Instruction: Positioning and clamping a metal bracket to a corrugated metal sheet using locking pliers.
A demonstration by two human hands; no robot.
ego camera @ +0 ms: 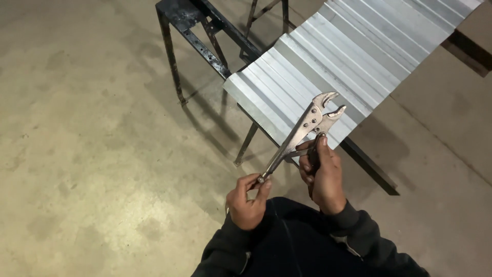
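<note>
I hold a pair of silver locking pliers [307, 125] in front of me, jaws open and pointing up to the right. My left hand [247, 200] pinches the screw at the end of the long handle. My right hand [323, 172] grips the lower handle and lever near the jaws. The pliers hang over the near edge of a corrugated metal sheet [333, 61], apart from it.
The corrugated sheet lies on a black steel frame stand [205, 31] with thin legs on a concrete floor [92, 143]. A dark bar [369, 164] runs under the sheet's right edge. My dark sleeves fill the bottom of the view.
</note>
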